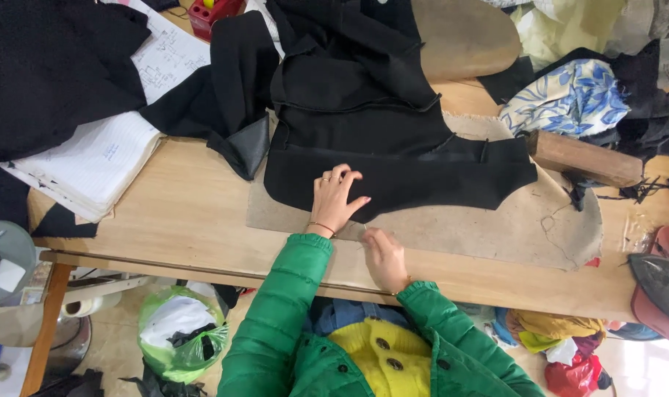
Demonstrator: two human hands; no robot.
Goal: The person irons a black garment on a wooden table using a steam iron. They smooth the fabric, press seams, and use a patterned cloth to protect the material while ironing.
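A black garment piece [393, 147] lies spread over a beige felt pad [496, 224] on a wooden table [180, 213]. My left hand [334, 198] rests flat on the garment's lower edge, fingers apart, with rings and a thin bracelet. My right hand [384, 257] sits just below it near the table's front edge. Its fingers are curled together and point at the hem beside my left hand. Anything it may pinch is too small to see. Both arms wear green padded sleeves.
An open notebook [92, 165] lies at the left, with more black cloth [48, 66] above it. At the right are a wooden block [584, 158], a blue floral cloth [570, 95] and an iron [662, 283]. A green bag [184, 334] sits under the table.
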